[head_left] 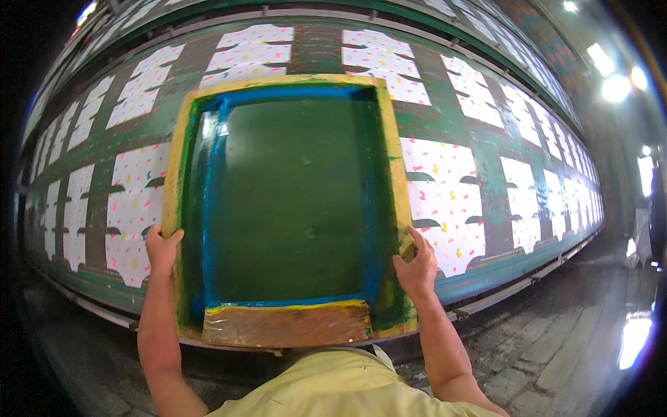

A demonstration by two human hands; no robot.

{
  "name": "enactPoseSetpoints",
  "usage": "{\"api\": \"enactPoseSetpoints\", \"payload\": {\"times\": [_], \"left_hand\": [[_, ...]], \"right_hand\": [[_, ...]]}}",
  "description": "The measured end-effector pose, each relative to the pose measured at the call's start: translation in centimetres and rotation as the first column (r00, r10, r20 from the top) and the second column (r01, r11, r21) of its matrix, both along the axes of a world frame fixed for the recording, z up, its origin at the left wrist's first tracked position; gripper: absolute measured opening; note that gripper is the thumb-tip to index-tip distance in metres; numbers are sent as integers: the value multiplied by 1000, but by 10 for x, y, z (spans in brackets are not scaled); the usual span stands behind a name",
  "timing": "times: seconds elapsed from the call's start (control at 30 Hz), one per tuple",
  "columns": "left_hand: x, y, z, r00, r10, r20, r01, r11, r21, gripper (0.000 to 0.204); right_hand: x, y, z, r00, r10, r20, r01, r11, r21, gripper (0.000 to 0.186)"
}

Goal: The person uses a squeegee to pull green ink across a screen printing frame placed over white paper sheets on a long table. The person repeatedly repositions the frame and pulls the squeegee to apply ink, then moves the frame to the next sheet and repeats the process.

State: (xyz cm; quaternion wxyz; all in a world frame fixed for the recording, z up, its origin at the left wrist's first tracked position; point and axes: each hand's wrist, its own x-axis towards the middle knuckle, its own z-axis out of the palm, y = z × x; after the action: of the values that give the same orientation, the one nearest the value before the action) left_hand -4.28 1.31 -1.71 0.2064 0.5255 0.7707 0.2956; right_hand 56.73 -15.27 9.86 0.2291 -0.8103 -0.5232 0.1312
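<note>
Grey slab floor (549, 354) — glaring lamps (615, 88)

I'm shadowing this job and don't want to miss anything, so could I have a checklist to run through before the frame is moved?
1. Left hand gripping the left side of the wooden frame: ok.
2. Right hand gripping the right side: ok.
3. Green screen free of large tears: ok, none shows; pinholes would be too small to see.
4. Blue band along the left inner side unbroken: cannot tell, glare and shadow blur it.
5. Patterned white pieces beside the frame lying flat: ok, as far as they show.
6. Underside of the frame clean: cannot tell, it faces away.
</note>
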Motion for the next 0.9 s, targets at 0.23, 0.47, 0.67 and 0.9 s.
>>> {"api": "enactPoseSetpoints", "payload": {"times": [0.23,0.47,0.67,0.9], "left_hand": [[22,9,18,985,-54,161,38,994,102,28],[153,2,39,976,-74,204,56,994,89,28],[301,-29,40,981,-55,184,40,995,88,30],[429,-70,31,992,-26,121,13,995,103,34]], "right_hand": [[42,7,23,995,20,97,-26,998,65,76],[170,-3,21,998,-58,24,57,997,52,78],[306,-32,-2,978,-184,-99,188,982,33,85],[430,-59,-17,956,-262,-133,266,964,12,87]]}}
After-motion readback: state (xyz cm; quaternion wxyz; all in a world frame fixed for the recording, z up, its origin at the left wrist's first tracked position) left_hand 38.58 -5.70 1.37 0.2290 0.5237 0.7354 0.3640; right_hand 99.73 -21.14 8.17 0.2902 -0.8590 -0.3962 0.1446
